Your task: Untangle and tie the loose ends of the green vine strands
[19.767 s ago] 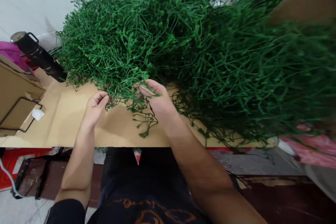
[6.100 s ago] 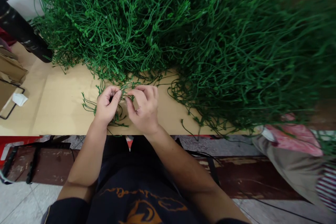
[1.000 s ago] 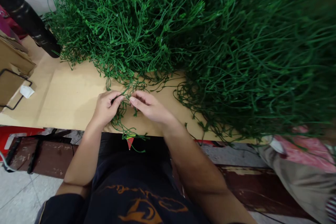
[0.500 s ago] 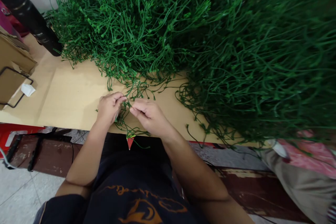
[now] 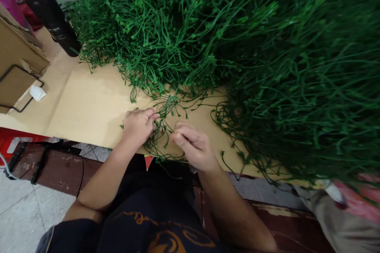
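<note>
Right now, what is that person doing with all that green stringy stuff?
A person sits at a cardboard-covered table and works on a small bunch of green plastic stems. The left hand pinches the stems, and the right hand is closed on them close by. Behind lies a huge heap of the same green stems. A black flask stands at the far left.

Even, soft indoor light; right edge blurred, wide-angle stretching at corners.

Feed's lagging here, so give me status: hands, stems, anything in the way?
Left hand pinching green stems. Right hand closed, stems at its fingertips; grip unclear. Big stem pile crowds the cardboard right behind.
</note>
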Demonstrator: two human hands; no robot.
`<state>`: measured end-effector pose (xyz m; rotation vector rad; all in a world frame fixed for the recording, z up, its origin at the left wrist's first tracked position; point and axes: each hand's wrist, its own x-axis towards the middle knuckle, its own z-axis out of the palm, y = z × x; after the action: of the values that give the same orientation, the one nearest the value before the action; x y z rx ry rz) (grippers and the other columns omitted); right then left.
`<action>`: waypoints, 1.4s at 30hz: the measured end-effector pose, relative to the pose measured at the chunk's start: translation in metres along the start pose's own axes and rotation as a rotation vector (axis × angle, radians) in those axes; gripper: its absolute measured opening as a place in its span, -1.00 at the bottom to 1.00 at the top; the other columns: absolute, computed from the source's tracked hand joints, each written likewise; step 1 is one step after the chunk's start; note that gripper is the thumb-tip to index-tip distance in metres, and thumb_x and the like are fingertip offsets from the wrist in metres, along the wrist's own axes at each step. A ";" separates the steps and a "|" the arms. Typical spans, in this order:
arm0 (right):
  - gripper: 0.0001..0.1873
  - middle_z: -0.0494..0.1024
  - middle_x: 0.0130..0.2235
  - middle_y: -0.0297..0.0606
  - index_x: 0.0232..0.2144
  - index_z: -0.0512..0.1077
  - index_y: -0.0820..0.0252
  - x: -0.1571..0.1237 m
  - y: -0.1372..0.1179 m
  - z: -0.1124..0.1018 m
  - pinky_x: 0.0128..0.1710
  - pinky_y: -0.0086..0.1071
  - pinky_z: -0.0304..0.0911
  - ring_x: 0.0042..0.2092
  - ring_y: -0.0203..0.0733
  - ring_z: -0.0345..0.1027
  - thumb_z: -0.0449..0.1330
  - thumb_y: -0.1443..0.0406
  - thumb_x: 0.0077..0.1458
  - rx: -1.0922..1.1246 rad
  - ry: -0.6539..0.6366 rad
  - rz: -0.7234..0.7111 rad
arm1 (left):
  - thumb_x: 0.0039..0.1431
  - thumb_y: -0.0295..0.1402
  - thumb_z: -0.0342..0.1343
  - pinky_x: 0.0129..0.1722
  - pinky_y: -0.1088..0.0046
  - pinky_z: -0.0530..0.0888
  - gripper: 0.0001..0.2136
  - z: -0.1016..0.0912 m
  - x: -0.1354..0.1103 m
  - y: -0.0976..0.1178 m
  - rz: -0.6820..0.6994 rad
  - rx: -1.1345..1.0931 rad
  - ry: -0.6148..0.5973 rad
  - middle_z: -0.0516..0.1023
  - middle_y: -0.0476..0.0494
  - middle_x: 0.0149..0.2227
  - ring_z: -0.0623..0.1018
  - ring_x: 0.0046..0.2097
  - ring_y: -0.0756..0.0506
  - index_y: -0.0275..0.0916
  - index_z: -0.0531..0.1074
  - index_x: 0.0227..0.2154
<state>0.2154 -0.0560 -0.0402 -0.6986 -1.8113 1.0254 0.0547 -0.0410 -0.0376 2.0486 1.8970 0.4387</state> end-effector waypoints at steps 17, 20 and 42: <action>-0.75 0.34 -0.53 -0.33 -0.53 0.20 0.17 -0.018 -0.055 0.012 -0.38 -0.37 0.15 -0.43 -0.32 0.23 -0.09 0.36 0.19 0.082 -0.199 -0.125 | 0.21 -0.29 -0.12 -0.36 0.42 0.27 -0.73 0.001 0.006 -0.002 -0.058 0.061 0.053 0.49 -0.07 -0.52 0.44 -0.42 -0.07 -0.22 0.44 -0.45; -0.74 0.32 -0.55 -0.35 -0.52 0.19 0.16 -0.020 -0.072 0.002 -0.39 -0.35 0.15 -0.46 -0.32 0.20 -0.12 0.32 0.21 0.109 -0.302 -0.212 | 0.20 -0.28 -0.11 -0.45 0.46 0.22 -0.72 0.001 0.008 -0.011 -0.072 -0.024 0.118 0.36 -0.02 -0.62 0.34 -0.51 -0.02 -0.23 0.37 -0.55; -0.53 0.17 -0.54 -0.38 -0.57 0.24 0.21 0.017 0.008 -0.003 -0.43 -0.43 0.04 -0.46 -0.36 0.04 -0.04 -0.04 0.12 -0.007 0.115 0.249 | 0.16 -0.23 -0.01 -0.31 0.46 0.34 -0.77 0.003 0.005 -0.010 0.276 -0.399 0.184 0.49 -0.06 -0.48 0.46 -0.39 -0.02 -0.25 0.45 -0.45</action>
<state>0.2116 -0.0371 -0.0393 -0.9859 -1.6584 1.1161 0.0471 -0.0357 -0.0452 2.0486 1.4643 1.0146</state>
